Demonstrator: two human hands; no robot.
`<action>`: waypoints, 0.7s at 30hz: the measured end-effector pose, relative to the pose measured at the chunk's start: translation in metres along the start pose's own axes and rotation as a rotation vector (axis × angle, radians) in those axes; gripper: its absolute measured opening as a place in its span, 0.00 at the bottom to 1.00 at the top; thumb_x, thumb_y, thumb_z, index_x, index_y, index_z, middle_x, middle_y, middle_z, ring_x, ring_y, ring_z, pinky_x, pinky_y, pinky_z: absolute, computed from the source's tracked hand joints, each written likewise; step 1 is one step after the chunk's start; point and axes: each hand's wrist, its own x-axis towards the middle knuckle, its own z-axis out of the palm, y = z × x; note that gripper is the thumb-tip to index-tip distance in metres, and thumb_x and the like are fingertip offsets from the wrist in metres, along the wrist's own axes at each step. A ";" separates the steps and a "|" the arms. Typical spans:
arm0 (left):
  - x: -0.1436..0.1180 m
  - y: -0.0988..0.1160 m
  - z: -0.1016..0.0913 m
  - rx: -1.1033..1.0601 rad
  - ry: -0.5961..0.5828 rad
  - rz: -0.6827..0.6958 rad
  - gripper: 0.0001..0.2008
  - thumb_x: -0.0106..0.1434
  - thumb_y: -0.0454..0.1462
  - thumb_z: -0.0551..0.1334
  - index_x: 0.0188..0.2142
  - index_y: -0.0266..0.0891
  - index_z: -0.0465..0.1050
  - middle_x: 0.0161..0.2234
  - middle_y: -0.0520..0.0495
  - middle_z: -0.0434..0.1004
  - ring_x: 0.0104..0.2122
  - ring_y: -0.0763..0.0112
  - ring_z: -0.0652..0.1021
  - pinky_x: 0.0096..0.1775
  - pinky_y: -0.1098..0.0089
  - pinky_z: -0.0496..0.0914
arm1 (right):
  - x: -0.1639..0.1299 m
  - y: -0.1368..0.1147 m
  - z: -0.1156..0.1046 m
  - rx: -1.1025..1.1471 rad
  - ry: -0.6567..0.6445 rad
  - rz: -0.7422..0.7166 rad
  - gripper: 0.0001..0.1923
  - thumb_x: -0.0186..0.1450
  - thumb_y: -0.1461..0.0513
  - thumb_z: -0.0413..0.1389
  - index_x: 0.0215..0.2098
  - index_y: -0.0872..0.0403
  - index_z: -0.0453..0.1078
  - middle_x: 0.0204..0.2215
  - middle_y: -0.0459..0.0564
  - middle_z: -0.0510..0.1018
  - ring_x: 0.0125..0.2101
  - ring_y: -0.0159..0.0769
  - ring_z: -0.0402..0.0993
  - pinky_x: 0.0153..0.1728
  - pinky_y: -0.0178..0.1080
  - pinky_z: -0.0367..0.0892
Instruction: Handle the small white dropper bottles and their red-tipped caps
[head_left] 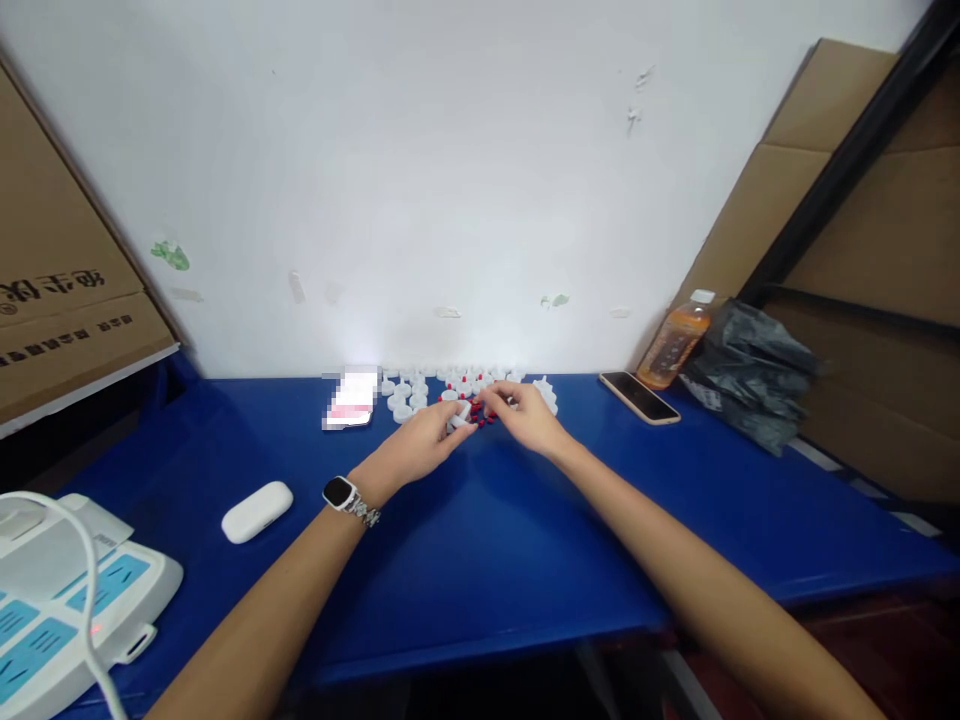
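Note:
My left hand (427,440), with a watch (340,492) on its wrist, is closed around a small white plastic part (460,414). Just right of it, my right hand (526,412) reaches over a little heap of small red pieces (481,412), its thumb and fingers bent together. Whatever is between those fingertips is too small to make out. Several round white plastic parts (401,400) lie behind and to the left of the hands, against the wall. A few more white parts (546,392) sit beyond my right hand, and some bear red tips.
On the blue table (495,560) lie a white earbud case (257,512) and a dark-screened phone (640,397). A bottle of orange drink (677,340) and a black plastic bag (757,370) stand at right. A power strip (142,590) fills the near left corner. Cardboard boxes (67,250) flank both sides.

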 end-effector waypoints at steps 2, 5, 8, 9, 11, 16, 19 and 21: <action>-0.001 -0.002 0.000 -0.038 -0.083 -0.029 0.18 0.69 0.51 0.51 0.37 0.39 0.68 0.30 0.49 0.72 0.27 0.68 0.72 0.31 0.68 0.64 | -0.007 0.013 -0.004 -0.208 -0.012 -0.070 0.12 0.69 0.57 0.52 0.37 0.53 0.76 0.32 0.49 0.79 0.36 0.37 0.70 0.42 0.41 0.60; -0.002 -0.003 -0.001 -0.050 -0.161 -0.050 0.20 0.68 0.52 0.52 0.38 0.39 0.69 0.29 0.49 0.73 0.27 0.68 0.72 0.30 0.69 0.63 | -0.010 0.027 -0.007 -0.426 -0.092 -0.154 0.08 0.68 0.59 0.56 0.41 0.50 0.76 0.37 0.50 0.78 0.42 0.41 0.68 0.47 0.45 0.55; -0.002 -0.003 -0.001 -0.033 -0.191 -0.065 0.21 0.67 0.53 0.52 0.38 0.39 0.69 0.29 0.49 0.73 0.27 0.67 0.72 0.30 0.69 0.62 | -0.009 0.032 -0.007 -0.486 -0.125 -0.181 0.09 0.68 0.57 0.56 0.42 0.50 0.76 0.39 0.51 0.76 0.43 0.41 0.67 0.47 0.45 0.54; -0.002 -0.003 0.000 -0.028 -0.193 -0.064 0.21 0.67 0.53 0.52 0.38 0.38 0.69 0.29 0.48 0.73 0.27 0.67 0.72 0.30 0.69 0.62 | -0.008 0.032 -0.006 -0.496 -0.130 -0.183 0.08 0.68 0.57 0.56 0.41 0.50 0.76 0.39 0.51 0.76 0.43 0.41 0.66 0.47 0.45 0.54; -0.002 -0.003 0.001 -0.024 -0.195 -0.058 0.21 0.67 0.53 0.52 0.38 0.38 0.69 0.29 0.48 0.73 0.27 0.67 0.72 0.30 0.69 0.63 | -0.008 0.031 -0.005 -0.511 -0.138 -0.181 0.08 0.68 0.57 0.56 0.40 0.50 0.76 0.39 0.51 0.75 0.43 0.41 0.66 0.46 0.44 0.54; -0.002 -0.006 0.004 -0.043 -0.186 -0.051 0.21 0.67 0.53 0.52 0.39 0.38 0.70 0.29 0.47 0.74 0.27 0.67 0.72 0.30 0.69 0.63 | -0.010 0.030 -0.002 -0.524 -0.130 -0.183 0.09 0.69 0.56 0.55 0.40 0.50 0.76 0.39 0.51 0.75 0.44 0.42 0.65 0.45 0.44 0.53; -0.002 -0.006 0.005 -0.054 -0.180 -0.040 0.22 0.67 0.54 0.52 0.39 0.38 0.70 0.29 0.47 0.74 0.27 0.67 0.73 0.30 0.69 0.64 | -0.010 0.030 0.000 -0.521 -0.128 -0.182 0.08 0.68 0.56 0.56 0.40 0.50 0.75 0.38 0.50 0.75 0.44 0.42 0.65 0.45 0.44 0.52; -0.002 -0.006 0.005 -0.048 -0.181 -0.044 0.22 0.67 0.54 0.52 0.40 0.38 0.70 0.29 0.47 0.74 0.27 0.66 0.73 0.30 0.68 0.64 | -0.010 0.029 0.002 -0.521 -0.127 -0.183 0.08 0.68 0.57 0.56 0.39 0.51 0.75 0.38 0.50 0.75 0.44 0.42 0.65 0.45 0.44 0.52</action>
